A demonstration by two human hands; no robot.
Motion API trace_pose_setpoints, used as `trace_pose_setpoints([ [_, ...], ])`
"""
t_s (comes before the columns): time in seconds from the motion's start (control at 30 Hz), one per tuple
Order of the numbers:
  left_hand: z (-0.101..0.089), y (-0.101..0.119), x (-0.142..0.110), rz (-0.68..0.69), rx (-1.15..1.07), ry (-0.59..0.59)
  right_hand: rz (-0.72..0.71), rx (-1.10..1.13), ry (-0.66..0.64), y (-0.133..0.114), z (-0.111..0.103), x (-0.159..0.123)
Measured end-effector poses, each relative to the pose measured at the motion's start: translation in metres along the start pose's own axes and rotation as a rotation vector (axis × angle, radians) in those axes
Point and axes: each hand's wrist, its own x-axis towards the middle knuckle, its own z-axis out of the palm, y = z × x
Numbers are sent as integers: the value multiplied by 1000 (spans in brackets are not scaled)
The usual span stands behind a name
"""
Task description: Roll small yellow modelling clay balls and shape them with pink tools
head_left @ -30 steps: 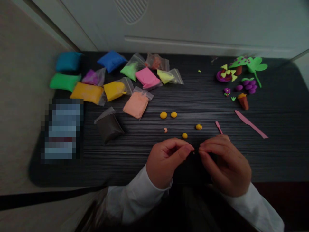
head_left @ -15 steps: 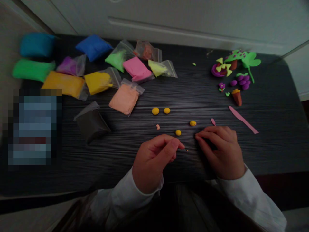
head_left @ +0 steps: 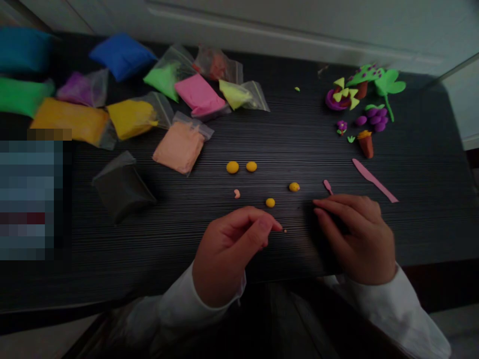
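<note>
My left hand (head_left: pixel 234 249) is closed, thumb pressed against the curled fingers. Just past its index fingertip is a tiny pale orange bit of clay (head_left: pixel 285 231); whether the finger touches it I cannot tell. My right hand (head_left: pixel 355 234) hovers low over the table with a small gap between thumb and index finger, nothing visible in it. Between and beyond the hands lie a small yellow clay ball (head_left: pixel 270 203), a dotted yellow clay ball with a pinkish tip (head_left: pixel 294 187), two larger yellow balls (head_left: pixel 232 167) and a curved peach clay piece (head_left: pixel 237 193).
A pink clay knife (head_left: pixel 374 180) and a small pink tool (head_left: pixel 328 186) lie near my right hand. Finished clay shapes, among them purple grapes (head_left: pixel 376 118) and a flowerpot (head_left: pixel 365 144), stand back right. Several clay bags, one black (head_left: pixel 123 187), spread leftward. A blurred-out panel (head_left: pixel 26 199) lies far left.
My right hand has moved to the right, away from the dotted ball, and its thumb and index finger have parted slightly. My left hand keeps its pose. The view has shifted a little.
</note>
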Motion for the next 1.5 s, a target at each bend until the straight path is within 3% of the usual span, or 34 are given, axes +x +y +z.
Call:
trace_pose_setpoints([
  [0.2, 1, 2, 0, -12, 0, 4, 292, -187, 203, 48, -16, -5],
  [0.37, 4, 7, 0, -21, 28, 35, 337, -197, 152, 73, -12, -3],
  [0.53, 5, 7, 0, -32, 42, 60, 284, -170, 139, 71, -9, 4],
  [0.67, 5, 7, 0, -30, 46, 46, 276, -220, 30, 75, -14, 10],
  [0.8, 5, 7, 0, -36, 30, 62, 413, -239, -43, 62, -23, 10],
  [0.9, 4, 5, -1, -28, 36, 13, 518, -197, 34, 33, -33, 0],
  [1.0, 2, 5, -2, -21, 32, 1, 377, -12, 7, 0, -37, -11],
  [1.07, 1, 5, -2, -18, 37, 4, 210, 47, -170, -17, -33, -16],
  [1.13, 1, 5, -3, -18, 44, 0, 102, 49, -213, -26, -25, -19],
  [1.27, 2, 5, -4, -12, 38, -1, 54, -19, -205, -26, -12, -19],
  [1.5, 2, 7, -3, 3, 43, -1, 32, -98, -212, -25, -10, -20],
])
